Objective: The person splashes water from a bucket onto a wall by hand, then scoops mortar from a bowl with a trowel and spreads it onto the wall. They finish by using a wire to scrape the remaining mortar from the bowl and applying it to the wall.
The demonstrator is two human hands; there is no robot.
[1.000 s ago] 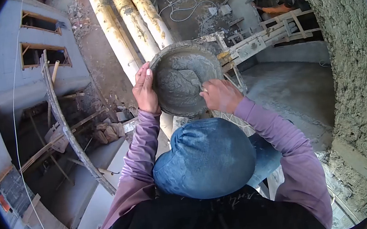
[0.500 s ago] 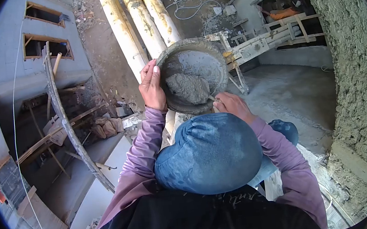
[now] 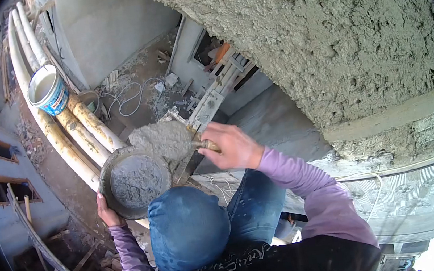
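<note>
On the poles [image 3: 86, 139], at left: a white bucket [image 3: 48, 90] with a blue label, well apart from both hands.
Left hand [image 3: 109, 212]: at the left edge of the bowl [image 3: 104, 172], fingers against its outer wall and holding it; the thumb is not clear to see.
Bowl: over the near end of the poles and just beside the knee [image 3: 187, 230]; which of these bears its weight, I cannot tell.
Mortar [image 3: 139, 182]: wet and grey, spread in the bottom of the bowl, with lumps on its surface.
Lump [image 3: 160, 140]: a thick load of mortar on the trowel [image 3: 208, 146], hiding the blade; in this view it overlaps the bowl's far right rim, and whether it touches cannot be told.
Trowel axis: roughly crosswise, handle to the right, loaded end to the left and slightly away from the person.
Right hand [image 3: 233, 145]: fingers closed around the trowel handle; the lump lies straight to their left, nearer to this hand than to the left one.
Wall [image 3: 325, 48]: rough and grey, rising to the right of the bowl; the right hand is the nearer one, with a gap between, and the loaded end points away from it.
</note>
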